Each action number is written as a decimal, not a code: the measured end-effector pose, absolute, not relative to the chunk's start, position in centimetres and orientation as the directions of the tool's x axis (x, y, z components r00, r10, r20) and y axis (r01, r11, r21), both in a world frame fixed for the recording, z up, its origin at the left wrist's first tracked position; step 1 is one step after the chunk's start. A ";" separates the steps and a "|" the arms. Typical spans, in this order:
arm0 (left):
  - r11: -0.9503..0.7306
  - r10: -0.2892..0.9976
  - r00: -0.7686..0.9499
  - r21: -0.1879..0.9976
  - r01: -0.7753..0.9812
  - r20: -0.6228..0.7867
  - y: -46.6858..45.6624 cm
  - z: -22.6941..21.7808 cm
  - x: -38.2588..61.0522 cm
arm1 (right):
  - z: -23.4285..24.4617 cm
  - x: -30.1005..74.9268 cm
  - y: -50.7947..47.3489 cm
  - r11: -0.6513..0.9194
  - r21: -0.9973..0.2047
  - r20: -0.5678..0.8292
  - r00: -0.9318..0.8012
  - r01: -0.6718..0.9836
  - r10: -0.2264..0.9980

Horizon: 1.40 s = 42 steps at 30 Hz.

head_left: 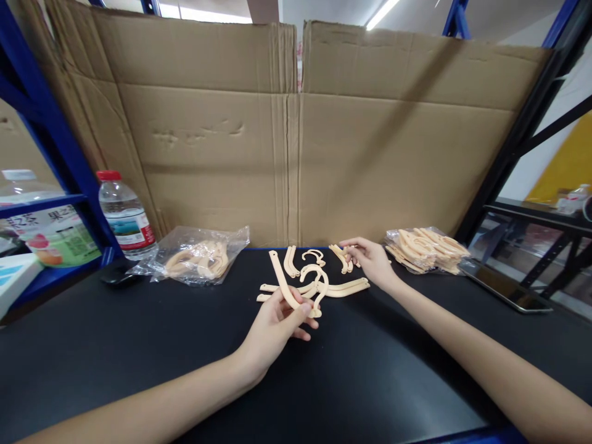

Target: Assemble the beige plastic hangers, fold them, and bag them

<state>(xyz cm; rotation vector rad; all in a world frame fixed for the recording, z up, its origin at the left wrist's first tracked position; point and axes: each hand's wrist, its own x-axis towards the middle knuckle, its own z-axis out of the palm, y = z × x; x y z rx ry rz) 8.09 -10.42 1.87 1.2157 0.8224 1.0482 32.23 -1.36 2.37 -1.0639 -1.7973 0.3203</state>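
Observation:
My left hand [282,320] pinches a partly assembled beige clothes hanger: one curved hanger arm [282,277] rises to the upper left, and a hook [324,287] curls up beside it. Both meet at the fingertips. Beyond it on the table, joined hangers [346,288] lie flat, partly covered by the held piece. My right hand [372,262] reaches over a small group of loose hanger arms [343,262], its fingers apart and close to them; whether they touch is unclear. More loose arms [290,262] and loose hooks [314,254] lie to the left of this group.
A clear bag of beige hooks [198,259] lies at the left, beside a black mouse [121,272] and a water bottle [124,216]. Bagged hanger arms [428,250] and a phone-like dark device [506,287] lie right. Cardboard [208,135] walls the black table's [185,345] back.

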 end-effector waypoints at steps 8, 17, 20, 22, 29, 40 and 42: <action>-0.009 0.942 0.324 0.974 -0.228 0.085 -10.4 1.5 8.0 | 4.5 29.7 -6.9 0.365 -0.921 0.366 0.019 -0.134 0.930; -0.022 0.930 0.353 0.973 -0.228 0.104 -10.5 1.6 7.8 | 2.9 28.6 -7.5 0.174 -0.953 0.155 0.095 -0.250 0.983; -0.026 0.933 0.341 0.969 -0.247 0.112 -10.4 1.4 7.8 | 2.5 28.4 -7.9 0.099 -0.929 0.098 0.020 -0.357 0.995; -0.021 0.936 0.336 0.966 -0.258 0.110 -10.4 1.4 7.8 | 2.4 27.9 -8.4 0.056 -0.922 0.080 -0.046 -0.383 0.996; -0.045 0.937 0.327 0.968 -0.245 0.126 -10.5 1.5 7.8 | 2.1 26.1 -9.5 0.033 -0.957 0.092 -0.195 -0.289 0.977; -0.067 0.909 0.382 0.965 -0.255 0.164 -10.4 1.2 7.6 | 2.0 25.8 -9.7 0.167 -0.975 0.208 -0.338 -0.145 0.918; -0.071 0.907 0.387 0.966 -0.247 0.166 -10.4 1.2 7.7 | 2.1 25.8 -9.8 0.167 -0.976 0.206 -0.344 -0.138 0.916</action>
